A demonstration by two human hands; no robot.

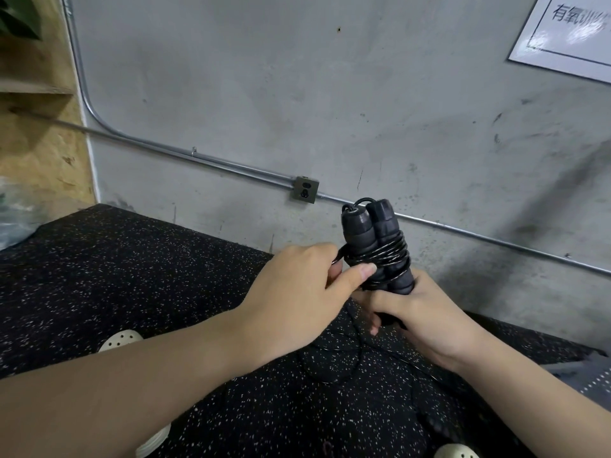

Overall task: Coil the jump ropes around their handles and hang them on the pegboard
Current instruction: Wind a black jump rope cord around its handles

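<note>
Far left: wooden shelving (36, 90) w/ a dark leaf at top corner, crumpled clear plastic (13, 213) below it. A metal conduit (198, 157) runs down the grey concrete wall (297, 87) and along it to a small outlet box (305, 189), then on to the right. Black speckled rubber floor (115, 276) fills the lower half; pale clog-type shoes (120, 338) peek out beside the forearms.

Left hand (307, 285) comes in from lower left, thumb and fingers pinching a loop of black rope (380, 256) right at the side of the bundle, thumb tip pressed on the coils. The jump rope handles (373, 233), two black ones side by side, stand roughly upright in mid-air in front of the wall, w/ several turns of rope wrapped round their middle. Loose rope trails down onto the floor between the arms.

Right hand (426, 315) grips the lower ends of the handles, fingers curled round them from below.

Top right: white sign (568, 31) on wall, printed chars partly cut off by the frame edge
</note>
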